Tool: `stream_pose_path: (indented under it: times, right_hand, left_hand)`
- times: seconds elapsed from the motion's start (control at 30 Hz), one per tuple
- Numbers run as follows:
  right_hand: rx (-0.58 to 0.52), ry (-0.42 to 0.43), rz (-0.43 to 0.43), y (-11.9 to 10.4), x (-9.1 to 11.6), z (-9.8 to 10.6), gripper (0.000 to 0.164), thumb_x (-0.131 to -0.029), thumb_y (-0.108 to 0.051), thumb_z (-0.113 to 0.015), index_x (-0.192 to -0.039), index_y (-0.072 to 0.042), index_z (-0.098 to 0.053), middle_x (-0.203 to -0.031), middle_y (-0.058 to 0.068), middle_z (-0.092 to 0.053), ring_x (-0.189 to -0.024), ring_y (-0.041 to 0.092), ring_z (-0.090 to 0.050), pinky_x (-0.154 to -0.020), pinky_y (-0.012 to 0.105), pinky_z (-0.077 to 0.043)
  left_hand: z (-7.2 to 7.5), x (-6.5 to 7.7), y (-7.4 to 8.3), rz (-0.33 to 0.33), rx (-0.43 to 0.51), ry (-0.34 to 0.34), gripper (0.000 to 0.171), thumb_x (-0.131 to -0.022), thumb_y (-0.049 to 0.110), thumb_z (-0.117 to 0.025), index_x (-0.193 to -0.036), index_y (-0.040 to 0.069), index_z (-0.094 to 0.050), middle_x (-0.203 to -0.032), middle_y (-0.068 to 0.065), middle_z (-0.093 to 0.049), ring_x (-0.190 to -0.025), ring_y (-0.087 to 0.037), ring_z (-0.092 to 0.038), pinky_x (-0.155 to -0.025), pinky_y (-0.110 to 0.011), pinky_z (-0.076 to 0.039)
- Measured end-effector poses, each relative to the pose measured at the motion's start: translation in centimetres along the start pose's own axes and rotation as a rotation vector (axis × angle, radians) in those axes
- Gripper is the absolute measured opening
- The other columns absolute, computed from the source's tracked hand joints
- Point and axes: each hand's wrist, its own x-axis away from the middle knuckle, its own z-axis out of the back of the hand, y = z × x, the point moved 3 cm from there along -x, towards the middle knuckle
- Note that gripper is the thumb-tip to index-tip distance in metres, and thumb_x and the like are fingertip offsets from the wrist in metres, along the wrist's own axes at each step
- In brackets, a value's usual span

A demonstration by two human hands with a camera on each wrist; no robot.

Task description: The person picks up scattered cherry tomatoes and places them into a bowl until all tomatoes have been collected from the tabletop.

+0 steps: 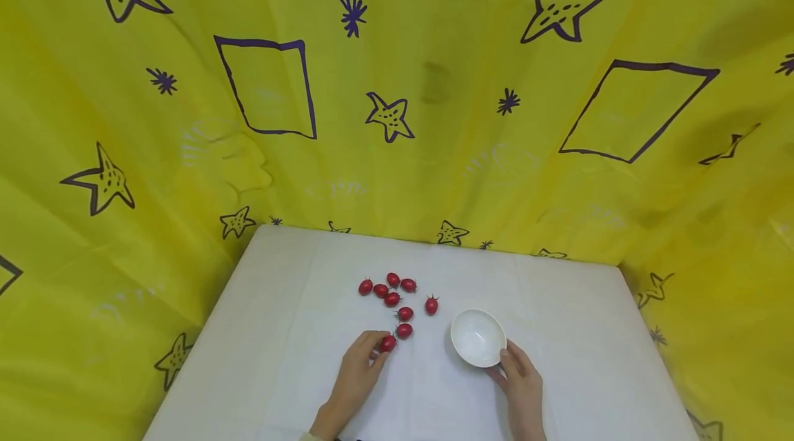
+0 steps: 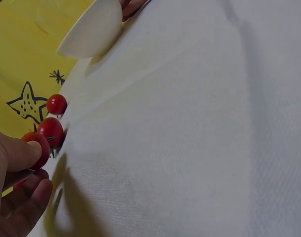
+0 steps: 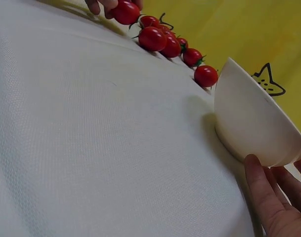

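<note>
My left hand (image 1: 355, 373) pinches a red cherry tomato (image 1: 387, 344) between thumb and fingers, low over the white cloth. In the left wrist view the thumb lies across that tomato (image 2: 40, 154), and its green stem shows. Just beyond it lies another cherry tomato (image 1: 404, 331). On the right, a small white bowl (image 1: 477, 337) stands with its plain white inside in view. My right hand (image 1: 524, 386) holds the bowl by its right side, thumb at the rim. In the right wrist view, fingertips (image 3: 252, 162) touch the bowl's underside near its foot.
Several more cherry tomatoes (image 1: 392, 299) lie in a loose cluster past my left hand, with a single one (image 1: 431, 305) left of the bowl. A white cloth (image 1: 298, 303) covers the table. Yellow curtains (image 1: 397, 179) with star drawings hang behind it and at both sides.
</note>
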Motion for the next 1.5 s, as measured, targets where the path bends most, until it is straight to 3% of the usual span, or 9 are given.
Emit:
stream_pose_path:
  times: [0.2,0.37,0.8,1.17,1.3,1.5]
  right_hand:
    - [-0.012,0.001,-0.013,0.0,0.1,-0.1,0.066,-0.111,-0.038,-0.048,-0.162,-0.002,-0.028,-0.166,0.025,-0.032,-0.102,-0.023,-0.054,-0.098,0.022,-0.057]
    - [-0.028,0.015,-0.007,-0.3,0.2,-0.1,0.065,-0.111,-0.037,-0.049,-0.161,-0.001,-0.03,-0.166,0.026,-0.034,-0.096,-0.024,-0.053,-0.097,0.022,-0.058]
    - [-0.054,0.016,0.025,-0.6,0.2,0.0,0.063,-0.11,-0.036,-0.051,-0.158,0.0,-0.034,-0.163,0.026,-0.037,-0.099,-0.02,-0.059,-0.095,0.022,-0.058]
    - [-0.086,0.043,0.035,-0.4,0.2,-0.4,0.059,-0.11,-0.032,-0.053,-0.155,0.003,-0.038,-0.155,0.024,-0.045,-0.101,-0.015,-0.062,-0.093,0.023,-0.06]
    - [-0.094,0.048,0.043,-0.4,0.3,-0.3,0.059,-0.109,-0.031,-0.054,-0.155,0.004,-0.038,-0.144,0.014,-0.056,-0.101,-0.012,-0.064,-0.092,0.024,-0.06]
    - [-0.12,0.056,0.048,-0.2,0.2,-0.2,0.058,-0.109,-0.029,-0.055,-0.154,0.004,-0.04,-0.116,-0.016,-0.064,-0.101,-0.01,-0.065,-0.091,0.024,-0.061]
  left_hand:
    - [0.6,-0.1,1.2,-0.001,0.087,-0.073,0.038,-0.09,-0.001,-0.077,-0.124,0.014,-0.071,-0.116,0.001,-0.072,-0.09,-0.006,-0.067,-0.078,-0.02,-0.059]
    - [0.5,-0.5,2.6,-0.071,0.173,-0.131,0.039,-0.091,-0.002,-0.076,-0.127,0.009,-0.069,-0.117,-0.003,-0.071,-0.09,-0.012,-0.07,-0.08,-0.021,-0.061]
    - [-2.0,-2.6,5.4,-0.163,0.251,-0.266,0.035,-0.096,0.002,-0.072,-0.129,0.015,-0.068,-0.121,-0.001,-0.072,-0.098,-0.013,-0.072,-0.086,-0.02,-0.06]
    - [-3.6,-4.3,7.4,-0.159,0.282,-0.343,0.034,-0.095,0.002,-0.073,-0.128,0.011,-0.07,-0.125,-0.002,-0.074,-0.109,-0.01,-0.069,-0.087,-0.02,-0.059]
    - [-4.4,-4.8,8.0,-0.151,0.258,-0.358,0.033,-0.095,0.006,-0.075,-0.127,0.013,-0.072,-0.125,-0.001,-0.076,-0.108,-0.007,-0.069,-0.087,-0.017,-0.058]
    - [-5.6,-5.3,8.8,-0.115,0.247,-0.387,0.033,-0.094,0.007,-0.076,-0.127,0.013,-0.073,-0.124,0.0,-0.077,-0.104,-0.002,-0.069,-0.086,-0.013,-0.056]
